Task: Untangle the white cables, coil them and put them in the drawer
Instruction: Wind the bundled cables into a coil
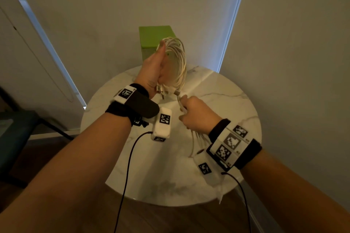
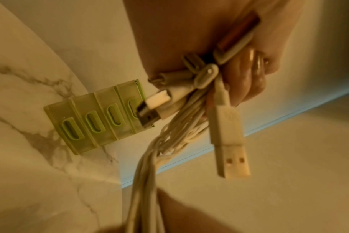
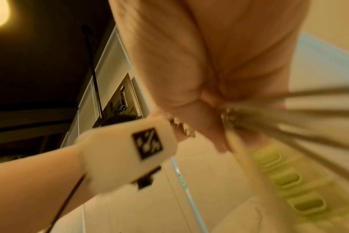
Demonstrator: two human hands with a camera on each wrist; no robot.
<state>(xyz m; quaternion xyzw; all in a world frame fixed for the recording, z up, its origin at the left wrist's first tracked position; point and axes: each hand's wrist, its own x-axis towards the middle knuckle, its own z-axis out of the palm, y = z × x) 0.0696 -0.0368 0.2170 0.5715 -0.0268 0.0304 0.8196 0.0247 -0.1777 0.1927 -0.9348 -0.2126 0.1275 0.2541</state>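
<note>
My left hand (image 1: 158, 71) is raised above the round marble table (image 1: 227, 104) with a coil of white cables (image 1: 177, 62) looped over its fingers and thumb. Several USB plugs (image 2: 227, 141) hang out of that grip (image 2: 247, 82), one large plug nearest the left wrist camera. My right hand (image 1: 197, 115) is lower and nearer to me, its fist closed round the loose strands (image 1: 180, 103) that run down from the coil. Those strands (image 3: 309, 113) fan out blurred from its fist (image 3: 215, 110). The green drawer unit (image 1: 157, 40) stands at the table's far edge, its drawers (image 2: 94, 119) closed.
Black sensor leads (image 1: 128, 166) trail from both wristbands toward me. A wall and a pale window strip (image 1: 233, 24) stand behind the table. A dark bench (image 1: 17, 132) sits to the left on the floor.
</note>
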